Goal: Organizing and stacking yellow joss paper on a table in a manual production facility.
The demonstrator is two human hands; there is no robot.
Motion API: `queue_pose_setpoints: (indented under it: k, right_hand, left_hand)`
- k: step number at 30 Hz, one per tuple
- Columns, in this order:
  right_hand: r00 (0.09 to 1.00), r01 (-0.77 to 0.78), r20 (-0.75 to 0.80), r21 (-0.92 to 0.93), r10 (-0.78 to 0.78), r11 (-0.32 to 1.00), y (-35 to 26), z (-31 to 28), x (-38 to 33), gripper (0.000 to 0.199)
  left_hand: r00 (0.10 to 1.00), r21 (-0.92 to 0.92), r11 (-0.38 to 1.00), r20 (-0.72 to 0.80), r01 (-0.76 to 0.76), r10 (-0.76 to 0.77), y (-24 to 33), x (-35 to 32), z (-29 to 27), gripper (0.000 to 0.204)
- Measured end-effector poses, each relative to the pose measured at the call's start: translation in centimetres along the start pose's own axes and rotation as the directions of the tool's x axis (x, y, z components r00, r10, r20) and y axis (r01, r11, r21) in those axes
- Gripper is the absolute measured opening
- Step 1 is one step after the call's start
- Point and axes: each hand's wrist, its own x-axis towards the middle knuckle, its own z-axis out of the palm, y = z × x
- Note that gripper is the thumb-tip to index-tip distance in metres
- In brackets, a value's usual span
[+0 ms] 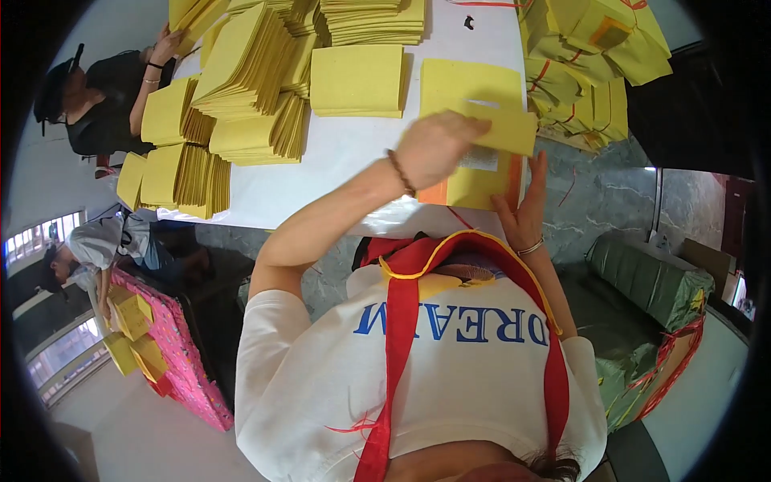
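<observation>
Well, desk (pixel 265 197): yellow stacks (pixel 237 68), on its far-left part, might topple if bumped, edges being uneven. Yellow sheet (pixel 470 84), nr desk's right edge, could skew if R hand (pixel 524 210), spread wide at sheet's rt side, slips. L hand (pixel 438 149), blurred, pinches yellow flap (pixel 512 132) over sheet; loose grip = crooked flap, prob.
</observation>
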Motion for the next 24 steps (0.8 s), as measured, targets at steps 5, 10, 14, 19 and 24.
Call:
queue_pose_setpoints:
  k: [5, 10, 14, 19, 24]
  right_hand:
    - [0.938, -0.003, 0.326, -0.344, 0.122, 0.939, -0.4, -0.4, -0.1, 0.063]
    - [0.941, -0.028, 0.317, -0.282, 0.120, 0.959, -0.4, -0.2, -0.1, 0.056]
    - [0.950, -0.026, 0.301, -0.177, 0.079, 0.984, 0.1, 0.0, -0.1, 0.054]
    - [0.968, -0.002, 0.249, -0.057, 0.016, 0.998, 0.7, 0.4, -0.1, 0.054]
    - [0.968, -0.012, 0.248, -0.058, 0.026, 0.998, 0.6, 0.3, -0.1, 0.054]
  left_hand:
    - [0.960, 0.242, 0.969, -0.279, 0.043, 0.028, -6.6, -2.9, -6.9, 0.051]
    - [0.991, 0.527, 0.840, -0.061, 0.130, -0.115, -13.1, -7.1, -4.5, 0.049]
    - [0.977, 0.472, 0.865, 0.036, 0.171, -0.212, -15.1, -8.8, -2.0, 0.049]
    - [0.952, 0.434, 0.876, 0.117, 0.208, -0.284, -15.2, -8.3, -2.4, 0.047]
    - [0.915, 0.430, 0.855, 0.140, 0.288, -0.379, -14.4, -8.2, -1.2, 0.050]
